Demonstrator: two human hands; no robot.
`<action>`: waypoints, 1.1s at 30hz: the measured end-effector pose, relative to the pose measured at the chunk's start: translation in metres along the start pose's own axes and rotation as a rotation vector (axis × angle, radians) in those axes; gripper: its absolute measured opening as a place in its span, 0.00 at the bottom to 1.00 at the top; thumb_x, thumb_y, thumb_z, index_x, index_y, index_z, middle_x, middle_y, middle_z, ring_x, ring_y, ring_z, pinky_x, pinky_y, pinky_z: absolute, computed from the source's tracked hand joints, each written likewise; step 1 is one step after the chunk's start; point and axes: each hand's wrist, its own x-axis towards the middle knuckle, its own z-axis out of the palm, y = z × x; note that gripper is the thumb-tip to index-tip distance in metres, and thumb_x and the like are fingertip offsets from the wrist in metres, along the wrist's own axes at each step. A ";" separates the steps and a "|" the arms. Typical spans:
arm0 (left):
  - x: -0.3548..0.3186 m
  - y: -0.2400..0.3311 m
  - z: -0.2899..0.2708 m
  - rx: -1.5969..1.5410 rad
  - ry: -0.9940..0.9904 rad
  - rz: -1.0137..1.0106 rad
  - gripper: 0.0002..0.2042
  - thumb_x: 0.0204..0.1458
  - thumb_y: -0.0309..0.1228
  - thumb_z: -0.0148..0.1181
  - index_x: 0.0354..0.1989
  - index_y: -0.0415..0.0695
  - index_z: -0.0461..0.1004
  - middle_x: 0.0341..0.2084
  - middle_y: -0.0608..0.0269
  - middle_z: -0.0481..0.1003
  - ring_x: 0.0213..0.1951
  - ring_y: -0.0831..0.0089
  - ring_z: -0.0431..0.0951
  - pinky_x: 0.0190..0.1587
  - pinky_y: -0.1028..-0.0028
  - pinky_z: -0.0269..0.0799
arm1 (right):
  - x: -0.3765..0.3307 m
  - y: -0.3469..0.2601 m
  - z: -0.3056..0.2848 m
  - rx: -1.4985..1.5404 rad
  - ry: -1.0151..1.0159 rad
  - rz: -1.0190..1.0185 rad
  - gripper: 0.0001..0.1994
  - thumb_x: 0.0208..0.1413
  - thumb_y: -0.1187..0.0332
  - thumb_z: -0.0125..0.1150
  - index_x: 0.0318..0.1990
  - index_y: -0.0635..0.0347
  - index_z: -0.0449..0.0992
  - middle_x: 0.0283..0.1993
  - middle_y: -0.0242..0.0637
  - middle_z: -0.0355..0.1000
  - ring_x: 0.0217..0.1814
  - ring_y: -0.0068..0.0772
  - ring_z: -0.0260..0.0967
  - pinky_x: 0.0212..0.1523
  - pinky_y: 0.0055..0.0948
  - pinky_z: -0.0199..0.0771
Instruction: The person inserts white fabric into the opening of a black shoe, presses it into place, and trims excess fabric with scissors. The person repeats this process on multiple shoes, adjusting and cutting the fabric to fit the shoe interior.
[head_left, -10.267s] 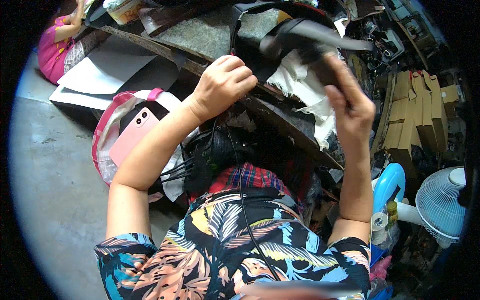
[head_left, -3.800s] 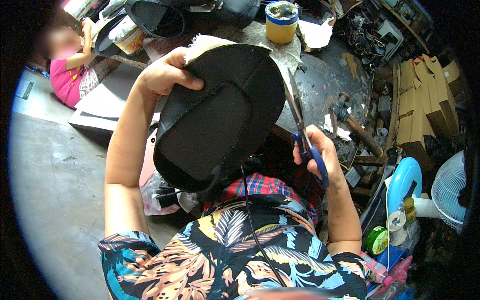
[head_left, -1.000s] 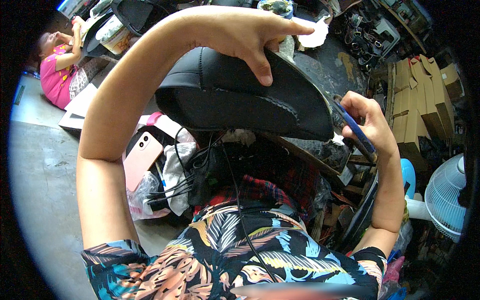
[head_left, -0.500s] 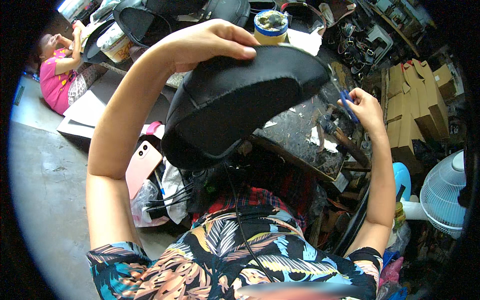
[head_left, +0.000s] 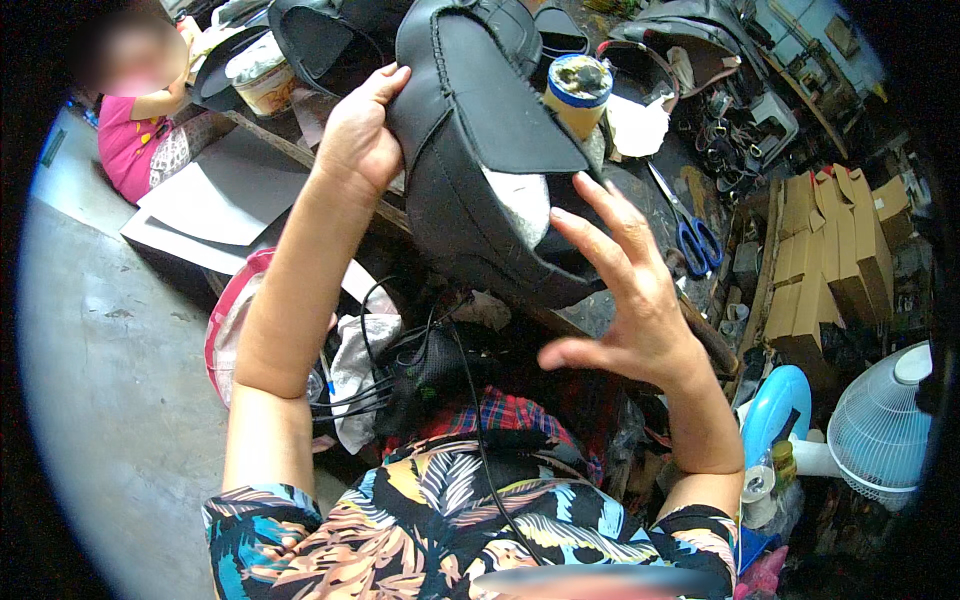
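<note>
My left hand [head_left: 357,142] is raised and grips the side of a black leather shoe [head_left: 465,140], which is tilted with its white inner form [head_left: 522,203] showing at the near end. My right hand [head_left: 637,300] is at that near end, fingers spread over the shoe's edge and thumb below it, holding nothing. Blue-handled scissors [head_left: 690,228] lie on the dark workbench [head_left: 640,190] to the right of the shoe, apart from both hands.
A glue tin [head_left: 578,88] with a blue rim stands behind the shoe. More black shoe parts [head_left: 320,40] lie at the back left. Flat cardboard boxes [head_left: 830,250] and a white fan [head_left: 885,420] are on the right. Another person in pink [head_left: 130,140] sits far left.
My right hand has let go of the scissors, which now lie on the bench, and has come up to the shoe's near end. The shoe has turned in my left hand.
</note>
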 end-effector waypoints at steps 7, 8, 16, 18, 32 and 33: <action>-0.002 -0.010 -0.007 -0.232 -0.241 0.206 0.19 0.67 0.39 0.41 0.55 0.37 0.67 0.48 0.48 0.76 0.49 0.56 0.78 0.56 0.52 0.74 | 0.045 0.028 0.002 0.019 0.371 -0.121 0.29 0.34 0.70 0.81 0.46 0.58 0.71 0.51 0.46 0.75 0.54 0.50 0.73 0.57 0.45 0.72; 0.004 -0.023 -0.006 0.026 -0.169 0.350 0.23 0.67 0.47 0.37 0.54 0.38 0.66 0.49 0.48 0.75 0.51 0.57 0.77 0.56 0.52 0.71 | 0.064 0.037 -0.006 -0.031 0.472 -0.161 0.29 0.36 0.70 0.81 0.47 0.59 0.72 0.49 0.47 0.75 0.52 0.45 0.75 0.51 0.39 0.78; 0.014 -0.121 -0.032 1.300 -0.148 0.791 0.25 0.52 0.29 0.63 0.58 0.38 0.65 0.54 0.41 0.67 0.58 0.44 0.67 0.62 0.59 0.63 | 0.232 0.081 -0.035 -0.515 0.561 0.232 0.27 0.49 0.56 0.70 0.55 0.57 0.73 0.50 0.53 0.75 0.52 0.52 0.74 0.53 0.44 0.73; 0.015 -0.124 -0.034 1.373 -0.095 0.692 0.23 0.50 0.28 0.63 0.55 0.38 0.67 0.54 0.41 0.67 0.58 0.44 0.66 0.62 0.59 0.63 | 0.252 0.099 -0.032 -0.520 0.524 0.273 0.27 0.50 0.54 0.69 0.55 0.56 0.73 0.50 0.52 0.75 0.52 0.53 0.74 0.53 0.45 0.72; 0.009 -0.119 -0.025 1.524 -0.084 0.632 0.13 0.50 0.30 0.62 0.44 0.38 0.74 0.51 0.46 0.69 0.56 0.49 0.68 0.59 0.58 0.66 | 0.269 0.213 -0.040 -0.301 0.364 0.254 0.26 0.55 0.59 0.66 0.58 0.58 0.68 0.52 0.54 0.74 0.56 0.53 0.72 0.57 0.41 0.70; 0.008 -0.119 -0.024 1.536 -0.074 0.633 0.13 0.51 0.30 0.62 0.43 0.38 0.74 0.51 0.46 0.69 0.56 0.49 0.68 0.59 0.57 0.66 | 0.271 0.204 -0.041 -0.297 0.454 0.133 0.26 0.55 0.59 0.65 0.59 0.58 0.68 0.53 0.55 0.74 0.57 0.53 0.72 0.57 0.40 0.70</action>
